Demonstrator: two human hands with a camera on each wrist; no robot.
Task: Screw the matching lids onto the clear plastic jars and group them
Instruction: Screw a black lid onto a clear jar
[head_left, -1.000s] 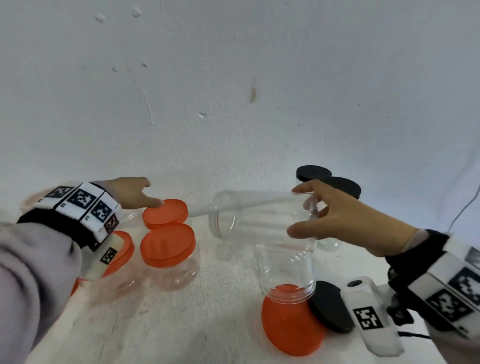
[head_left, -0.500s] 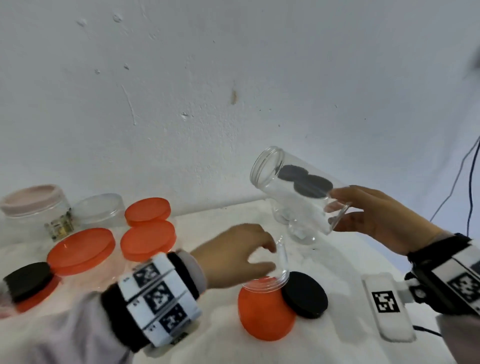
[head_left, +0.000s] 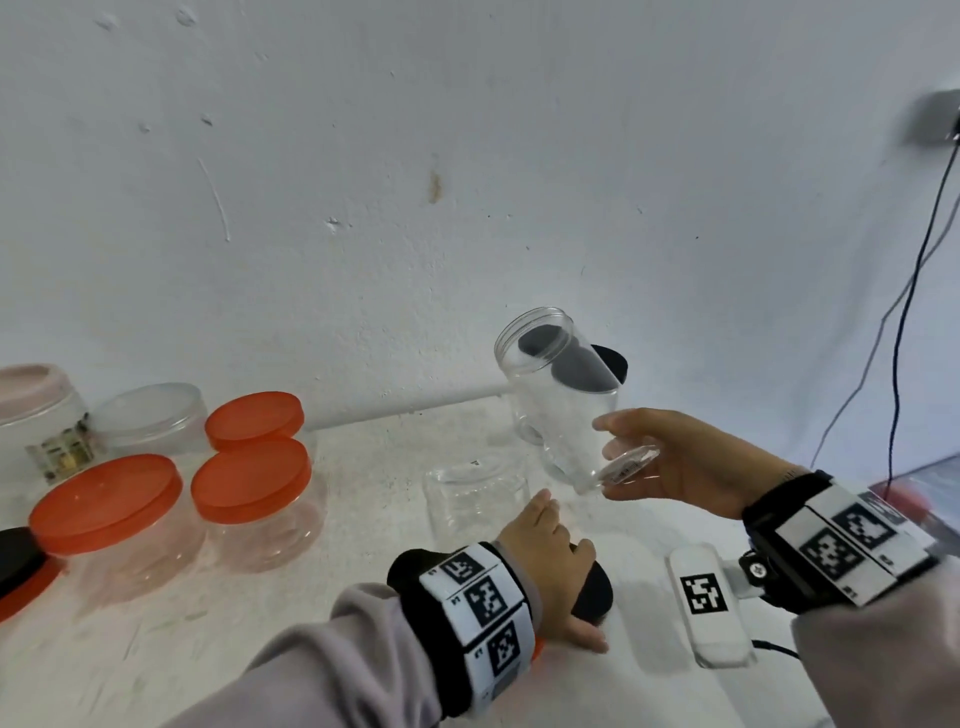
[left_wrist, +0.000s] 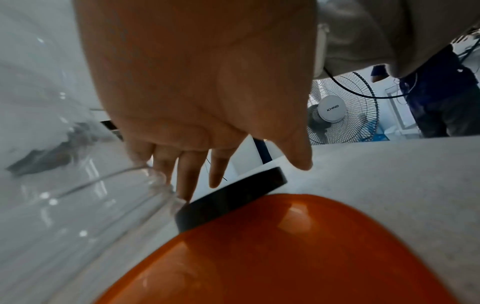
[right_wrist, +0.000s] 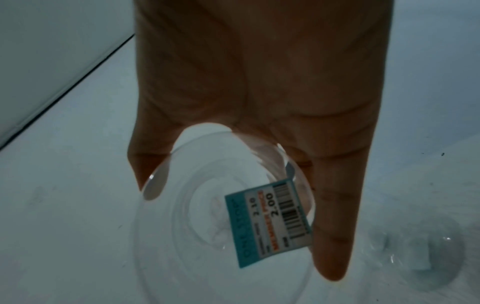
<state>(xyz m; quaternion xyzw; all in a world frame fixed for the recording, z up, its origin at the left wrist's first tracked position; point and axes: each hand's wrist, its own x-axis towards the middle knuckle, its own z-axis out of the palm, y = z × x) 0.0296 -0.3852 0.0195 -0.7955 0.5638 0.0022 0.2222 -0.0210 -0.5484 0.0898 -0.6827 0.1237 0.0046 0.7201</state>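
Clear plastic jars sit across our white table (head_left: 363, 519), and one tall clear cylindrical jar (head_left: 563, 415) is off the surface in our right hand (head_left: 675, 462), tilted with its open mouth up and to the left. We hold it by its base, thumb on one side and fingers curled around the other; the right wrist view shows a teal price sticker (right_wrist: 270, 224) on the bottom of it. Our left hand (head_left: 550, 566) reaches low over the near middle of the table with fingers extended and relaxed, gripping nothing. Its fingertips (left_wrist: 187, 193) come down at the edge of a flat round black lid (head_left: 592, 592), which lies propped against a flat round orange lid (left_wrist: 272, 257). Just beyond this hand stands a second open clear jar (head_left: 475, 499), upright. At the far left, three clear jars already wear orange lids (head_left: 252, 480), standing close together. Behind them are a jar with a frosted clear lid (head_left: 150, 418) and a jar with a pale pink lid (head_left: 31, 400). Two more black lids (head_left: 608, 364) show at the far wall behind the held jar.
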